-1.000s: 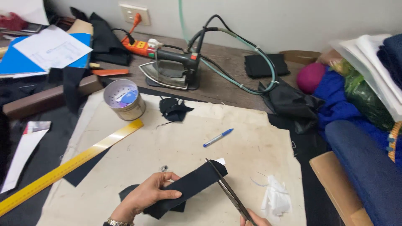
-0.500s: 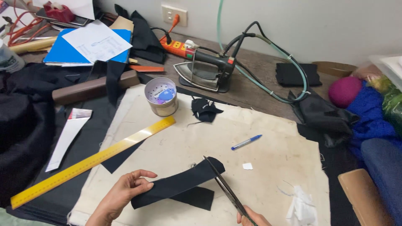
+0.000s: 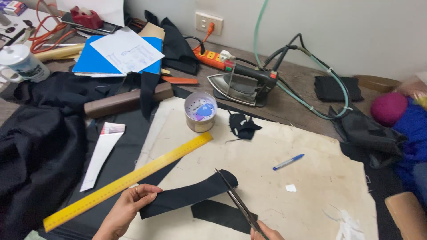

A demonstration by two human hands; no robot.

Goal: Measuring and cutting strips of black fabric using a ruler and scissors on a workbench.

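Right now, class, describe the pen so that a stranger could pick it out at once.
Start at the cream cloth covering the worktable. Right of the scissors lies the blue pen, alone on bare cloth. It is the only slim blue stick there; the long ruler is yellow.

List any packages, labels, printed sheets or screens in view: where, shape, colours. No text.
Small box: far left top corner, rectangular, blue and red.
Printed sheet: on the blue folder, back left, white with faint blue marks.
Round tin: mid-table by the ruler's far end, white top with purple and blue print.
Mug: left edge, white, patterned.
No screens.
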